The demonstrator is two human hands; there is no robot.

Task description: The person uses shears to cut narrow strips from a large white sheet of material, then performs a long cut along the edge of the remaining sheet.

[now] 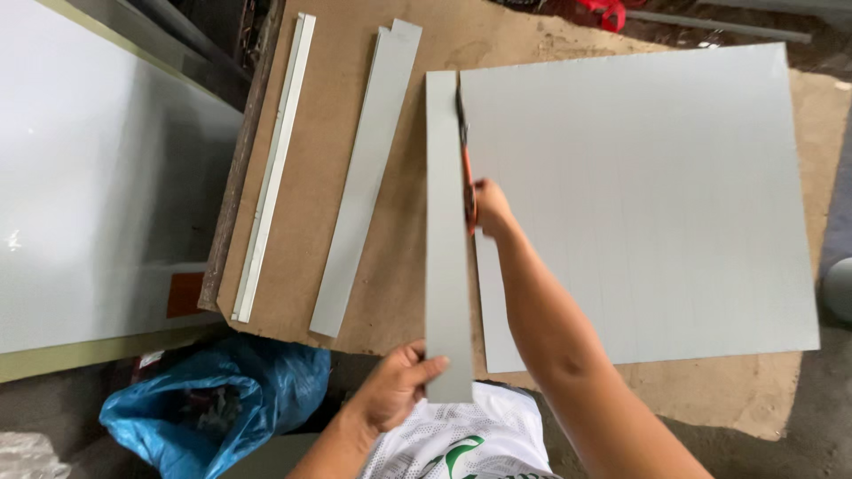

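On the brown board (337,133), the right hand (491,206) is gripping orange snips (465,168), shearing a grey sheet (639,204); left-hand (395,386) fingers are pinching the strip (446,248), best kept lifted clear.

The grey sheet (639,204) and strip (446,266) look smooth and matt (plastic-like), lying on rough brown fibreboard (311,177).

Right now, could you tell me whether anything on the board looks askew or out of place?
Little stands out. The cut strip hangs past the brown board's near edge, pinched by the left hand. The right hand holds an orange-handled cutter at the grey sheet's edge. Two loose strips lie slanted.
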